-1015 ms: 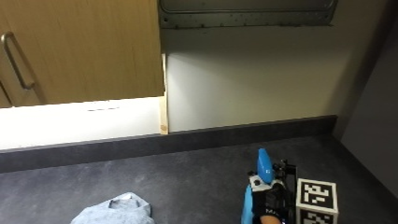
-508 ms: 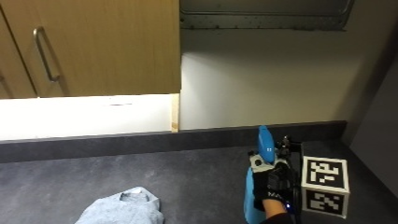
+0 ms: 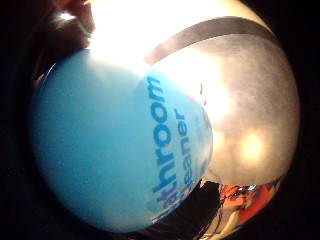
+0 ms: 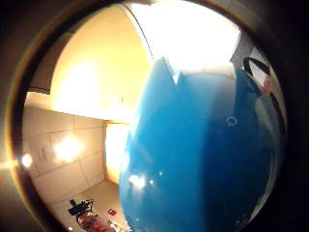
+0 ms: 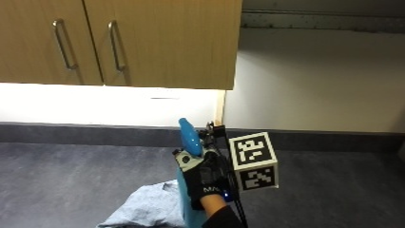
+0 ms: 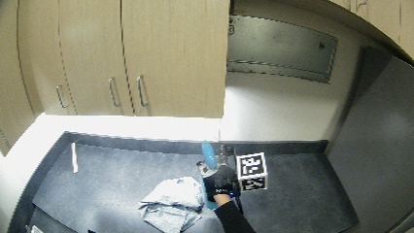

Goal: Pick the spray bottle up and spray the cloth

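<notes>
A: In the outside view, where is the spray bottle [image 5: 189,137]?
B: Upright, gripped by the gloved right hand [image 5: 204,178], just right of the cloth [image 5: 149,209].
A: And the palm views?
B: Only its blue body and "bathroom cleaner" label.

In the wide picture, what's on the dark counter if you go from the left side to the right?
White strip → cloth → spray bottle in the gloved hand.
</notes>
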